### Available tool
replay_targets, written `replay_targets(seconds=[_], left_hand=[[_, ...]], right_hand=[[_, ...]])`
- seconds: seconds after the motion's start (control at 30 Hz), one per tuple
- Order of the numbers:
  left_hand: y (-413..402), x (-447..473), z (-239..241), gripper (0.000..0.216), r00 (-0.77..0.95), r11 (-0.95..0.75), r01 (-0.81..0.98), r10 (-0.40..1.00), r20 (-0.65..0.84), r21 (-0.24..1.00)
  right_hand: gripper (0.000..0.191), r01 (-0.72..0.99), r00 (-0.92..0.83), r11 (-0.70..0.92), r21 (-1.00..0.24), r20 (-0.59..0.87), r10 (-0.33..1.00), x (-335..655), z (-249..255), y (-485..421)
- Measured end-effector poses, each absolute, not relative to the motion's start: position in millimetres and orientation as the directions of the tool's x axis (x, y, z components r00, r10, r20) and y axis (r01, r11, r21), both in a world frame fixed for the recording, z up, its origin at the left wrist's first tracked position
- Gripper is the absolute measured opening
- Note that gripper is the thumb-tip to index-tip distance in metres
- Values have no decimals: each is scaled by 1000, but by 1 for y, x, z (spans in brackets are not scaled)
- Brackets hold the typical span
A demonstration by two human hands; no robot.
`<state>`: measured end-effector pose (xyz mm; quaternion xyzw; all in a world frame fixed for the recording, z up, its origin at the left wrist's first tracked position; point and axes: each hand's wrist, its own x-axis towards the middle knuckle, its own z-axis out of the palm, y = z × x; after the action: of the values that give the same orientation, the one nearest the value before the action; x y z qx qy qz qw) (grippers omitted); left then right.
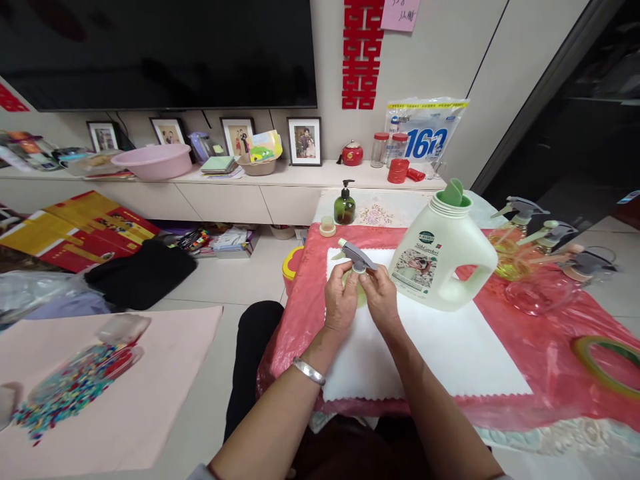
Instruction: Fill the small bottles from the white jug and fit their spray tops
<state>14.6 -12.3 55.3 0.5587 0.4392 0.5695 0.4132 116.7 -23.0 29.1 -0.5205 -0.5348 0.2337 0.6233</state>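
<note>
Your left hand (341,301) and right hand (381,298) clasp a pale, grey-triggered spray bottle (357,257) just left of the white jug (443,263).

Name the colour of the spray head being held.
Grey spray head; head view shows it best.

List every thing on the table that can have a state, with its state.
Spray bottle: held by left hand and right hand, trigger head on top.
White jug: upright, uncapped, green funnel in its mouth.
Pump bottle: upright, pump fitted.
Small cap: loose on the red cloth.
</note>
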Motion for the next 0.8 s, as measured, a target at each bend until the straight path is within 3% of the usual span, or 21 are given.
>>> replay_targets(seconds=[0.27,0.6,0.8], left_hand=[[-8,19,56,34,-93,-225,10,970,225,974],[-7,18,53,26,-49,-187,-63,982,184,980],[-5,18,49,21,-72,-242,-18,968,240,970]], right_hand=[[37,256,387,319,-913,399,831,109,24,-20],[36,158,187,262,-952,289,939,127,53,-31],[41,185,189,252,-950,286,940,126,56,-31]])
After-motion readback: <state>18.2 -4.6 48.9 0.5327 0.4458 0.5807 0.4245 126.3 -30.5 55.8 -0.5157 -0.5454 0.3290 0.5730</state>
